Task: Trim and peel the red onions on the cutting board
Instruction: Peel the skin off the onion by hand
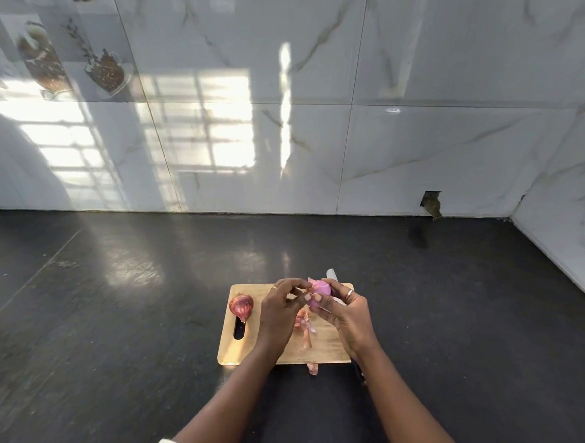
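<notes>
A wooden cutting board (329,347) lies on a dark countertop. Above its far right part my right hand (349,312) grips a peeled pink-purple onion (319,290) together with a knife, whose pale blade tip (332,274) sticks out behind the fingers. My left hand (279,311) pinches at the onion's left side, where a flap of skin stands up. An unpeeled red onion (241,306) rests on the board's left side beside the handle slot. Loose papery skins (304,326) lie on the board between my hands.
One scrap of onion skin (313,369) lies on the counter just off the board's near edge. White marble-look wall tiles rise behind the counter and along the right side, with a chipped hole (432,204) near the corner.
</notes>
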